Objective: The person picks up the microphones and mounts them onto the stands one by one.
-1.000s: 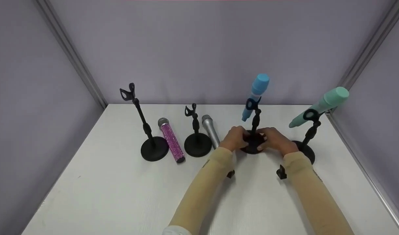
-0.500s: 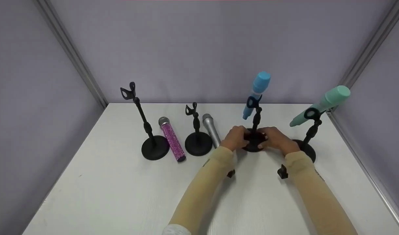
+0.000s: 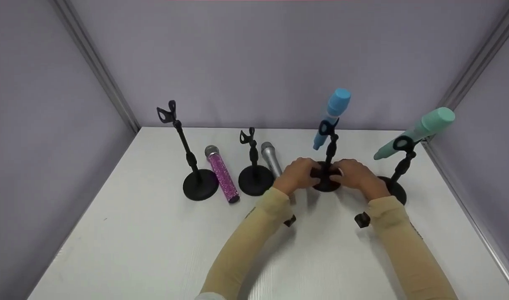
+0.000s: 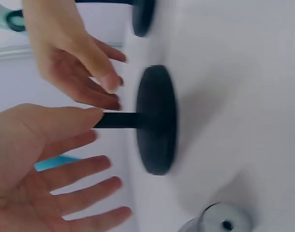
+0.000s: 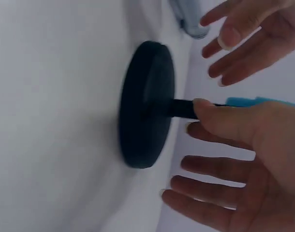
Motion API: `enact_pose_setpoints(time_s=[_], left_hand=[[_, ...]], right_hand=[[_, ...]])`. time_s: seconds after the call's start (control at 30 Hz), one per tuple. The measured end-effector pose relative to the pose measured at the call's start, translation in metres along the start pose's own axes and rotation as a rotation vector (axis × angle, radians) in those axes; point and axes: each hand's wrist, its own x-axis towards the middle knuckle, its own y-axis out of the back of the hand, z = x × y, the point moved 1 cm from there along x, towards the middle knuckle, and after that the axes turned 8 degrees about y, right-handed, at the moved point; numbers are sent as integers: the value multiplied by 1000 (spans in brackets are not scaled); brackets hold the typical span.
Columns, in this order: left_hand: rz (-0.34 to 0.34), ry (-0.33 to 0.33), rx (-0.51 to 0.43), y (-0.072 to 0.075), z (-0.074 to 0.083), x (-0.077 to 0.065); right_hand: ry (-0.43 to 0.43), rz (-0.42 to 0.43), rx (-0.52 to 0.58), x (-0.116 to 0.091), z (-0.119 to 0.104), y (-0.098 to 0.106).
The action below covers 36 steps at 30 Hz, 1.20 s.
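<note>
A light-blue microphone (image 3: pixel 338 102) leans tilted in the clip of a black desk stand (image 3: pixel 332 151). My left hand (image 3: pixel 298 174) is at the left of its round base (image 4: pixel 157 121), with spread, nearly straight fingers in the left wrist view. At the right of the base is my right hand (image 3: pixel 356 177); its fingers are also extended in the right wrist view (image 5: pixel 234 159). Both wrist views show the base free of the fingers. Each thumb overlaps the stem in its own wrist view; whether either touches it I cannot tell.
A mint-green microphone (image 3: pixel 433 123) sits in another stand (image 3: pixel 400 168) at the right. To the left are two stands with bare clips, one tall (image 3: pixel 191 160) and one short (image 3: pixel 254 158). A pink glitter microphone (image 3: pixel 222 174) and a silver microphone (image 3: pixel 271 156) lie on the white table (image 3: pixel 154 241).
Both hands have lifted slightly and eased away from the base of the blue microphone's stand. The head view has shifted a little; the stands and microphones otherwise keep their places.
</note>
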Motion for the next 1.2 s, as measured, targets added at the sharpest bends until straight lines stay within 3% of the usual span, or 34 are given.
enact_pose_setpoints(time_s=[0.33, 0.67, 0.93, 1.2], left_hand=[[-27, -5, -15, 26, -18, -57], [-44, -5, -72, 47, -34, -91], [-4, -12, -154, 62, -64, -102], [-16, 22, -205, 78, -75, -108]], right_hand=[[70, -84, 78, -9, -21, 6], [110, -65, 125, -11, -27, 1], [137, -19, 187, -10, -36, 2], [170, 25, 222, -4, -47, 2]])
